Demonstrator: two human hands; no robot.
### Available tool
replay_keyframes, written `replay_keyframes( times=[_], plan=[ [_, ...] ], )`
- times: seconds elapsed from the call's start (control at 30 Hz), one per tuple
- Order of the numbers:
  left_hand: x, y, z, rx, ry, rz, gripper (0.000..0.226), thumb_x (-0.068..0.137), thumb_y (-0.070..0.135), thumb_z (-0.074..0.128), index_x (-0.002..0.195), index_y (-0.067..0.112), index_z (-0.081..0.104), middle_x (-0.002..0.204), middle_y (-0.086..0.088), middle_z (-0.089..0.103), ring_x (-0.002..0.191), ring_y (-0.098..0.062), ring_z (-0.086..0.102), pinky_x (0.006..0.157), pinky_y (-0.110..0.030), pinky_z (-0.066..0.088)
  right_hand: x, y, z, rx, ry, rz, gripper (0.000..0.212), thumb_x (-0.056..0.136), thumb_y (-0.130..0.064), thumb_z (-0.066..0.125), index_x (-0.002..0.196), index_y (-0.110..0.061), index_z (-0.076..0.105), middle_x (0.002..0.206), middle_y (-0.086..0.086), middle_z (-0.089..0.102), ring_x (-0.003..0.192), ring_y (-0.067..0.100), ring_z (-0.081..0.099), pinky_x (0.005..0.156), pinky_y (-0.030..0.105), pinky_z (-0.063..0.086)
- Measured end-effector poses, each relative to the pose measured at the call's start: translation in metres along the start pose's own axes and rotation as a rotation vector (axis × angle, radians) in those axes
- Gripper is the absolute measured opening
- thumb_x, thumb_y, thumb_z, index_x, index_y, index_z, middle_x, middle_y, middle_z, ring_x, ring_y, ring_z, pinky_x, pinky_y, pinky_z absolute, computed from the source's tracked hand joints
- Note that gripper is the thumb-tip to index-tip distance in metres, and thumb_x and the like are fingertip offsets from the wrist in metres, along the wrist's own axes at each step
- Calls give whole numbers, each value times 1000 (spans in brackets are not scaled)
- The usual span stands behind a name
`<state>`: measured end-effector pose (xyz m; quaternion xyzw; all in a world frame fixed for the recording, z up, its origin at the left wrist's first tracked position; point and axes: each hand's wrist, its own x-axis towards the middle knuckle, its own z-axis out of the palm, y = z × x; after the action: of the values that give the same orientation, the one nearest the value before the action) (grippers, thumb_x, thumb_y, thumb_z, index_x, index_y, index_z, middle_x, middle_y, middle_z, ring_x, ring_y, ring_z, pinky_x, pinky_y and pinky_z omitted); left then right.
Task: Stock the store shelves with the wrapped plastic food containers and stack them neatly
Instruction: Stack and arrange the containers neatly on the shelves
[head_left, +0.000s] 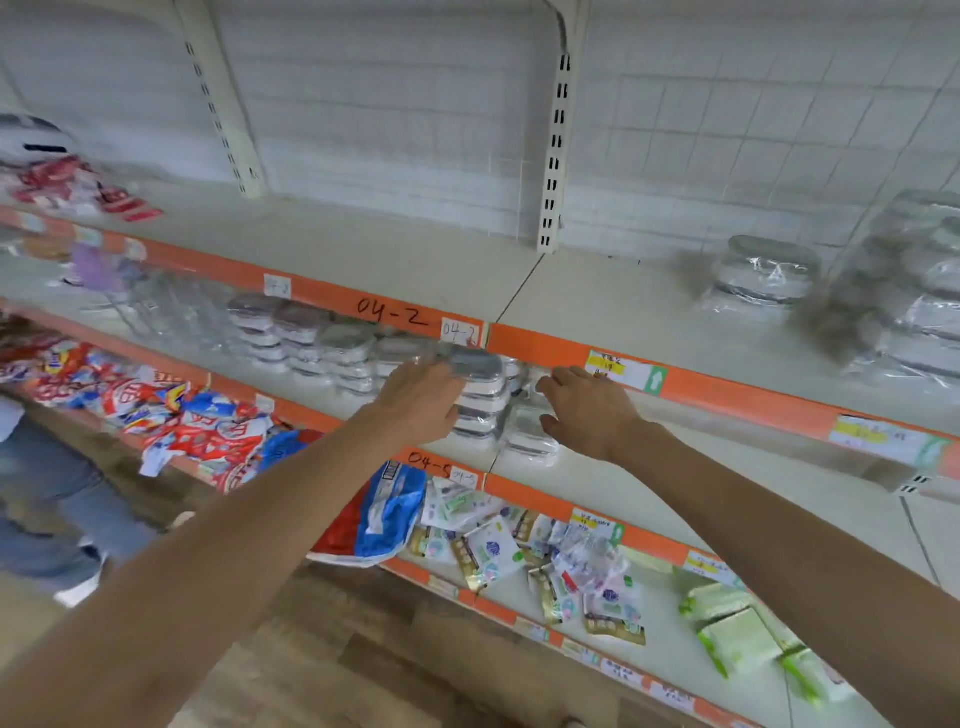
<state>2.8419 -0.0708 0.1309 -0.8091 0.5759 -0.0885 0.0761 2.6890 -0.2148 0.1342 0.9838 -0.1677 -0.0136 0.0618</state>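
**Both hands at the container stack on the middle shelf**

The left hand's fingers (441, 376) lie fairly straight against the left side of a wrapped container stack (480, 400); whether they curl round it cannot be told. The right hand (587, 410) hovers just right of that stack, fingers loosely bent over a lower wrapped container (530, 441), grip unclear. Left of the stack, more wrapped stacks (311, 338) line the same middle shelf (675, 467). Above and right of the stack, further wrapped containers (763, 280) sit on the upper shelf.
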Motion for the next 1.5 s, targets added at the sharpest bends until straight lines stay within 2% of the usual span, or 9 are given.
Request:
replay_keyframes(
  times=[0.13,0.3,0.4,0.67,0.87,1.03,1.2,1.3,1.5],
  plan=[
    [-30,-6,8,-32,-16,-8,25,91,20,45,108,9,59,104,-6,59,94,-24,58,73,-34,48,-15,-22,10,35,-68,28,47,96,-32,43,137,-10,37,137,9,42,128,25,37,101,38,34],
    [-32,-2,20,-54,-39,-17,27,93,23,46,112,7,57,108,-8,58,97,-24,57,71,-32,40,-20,-31,23,59,-92,42,47,96,-33,44,137,-11,39,137,8,43,128,25,37,102,37,33],
    [-24,5,33,-108,-51,-19,26,93,24,46,109,7,57,108,-7,59,96,-24,57,74,-34,44,-15,-28,37,71,-122,47,48,96,-33,44,137,-10,38,136,8,42,129,25,36,101,38,35],
    [25,32,129,-137,-112,-25,33,94,27,48,120,8,53,115,-8,56,104,-24,55,81,-35,46,23,10,130,116,-174,98,57,95,-38,47,142,-10,31,140,8,37,130,24,34,101,38,36],
    [79,38,208,-160,-107,-41,39,93,27,50,128,10,49,123,-7,53,111,-24,52,87,-36,47,85,41,213,213,-170,152,67,93,-40,53,145,-9,26,145,9,31,135,25,28,105,39,35],
    [105,37,258,-201,-77,-70,40,92,25,50,129,10,49,120,-7,54,109,-24,53,88,-37,46,135,64,265,262,-149,184,77,85,-44,64,143,-7,28,147,11,28,136,28,25,107,43,33],
    [116,34,284,-223,-27,-55,42,93,22,49,133,12,48,123,-4,54,111,-21,53,89,-35,47,172,80,291,269,-90,203,88,77,-51,69,143,-8,29,144,10,31,133,28,29,109,41,27],
    [122,31,291,-251,3,-59,39,93,23,50,131,13,51,118,-2,54,108,-19,53,84,-32,47,180,82,301,259,-105,218,94,73,-52,72,143,-7,27,143,11,31,133,29,28,109,41,26],
    [141,45,287,-382,-14,-11,30,92,21,54,121,13,57,111,-2,55,103,-19,53,77,-29,45,148,97,301,332,-57,226,95,69,-50,75,140,-7,29,135,10,32,127,28,31,105,37,30]
  ],
)
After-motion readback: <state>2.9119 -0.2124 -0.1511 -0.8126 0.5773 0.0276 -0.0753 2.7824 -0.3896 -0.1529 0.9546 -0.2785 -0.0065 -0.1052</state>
